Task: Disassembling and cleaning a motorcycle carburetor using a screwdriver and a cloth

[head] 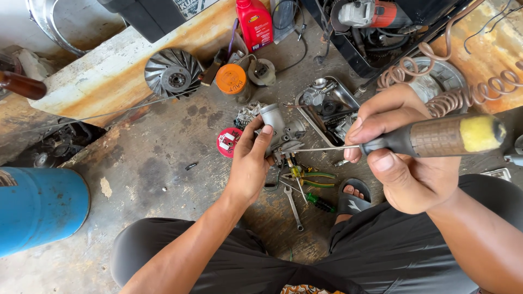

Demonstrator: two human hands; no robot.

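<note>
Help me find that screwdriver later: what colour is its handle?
Black and brown with a yellow end, on the screwdriver, head view.

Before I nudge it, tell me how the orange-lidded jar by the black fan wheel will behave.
The orange-lidded jar stands upright on rough concrete, so it would probably scrape or tip rather than slide. Its round body would likely roll once toppled. The black fan wheel nearby might stop it.

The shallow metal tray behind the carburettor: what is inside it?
The shallow metal tray holds small grey metal engine parts in a jumble. The right hand covers its near right corner, so anything lying there is hidden.
</note>
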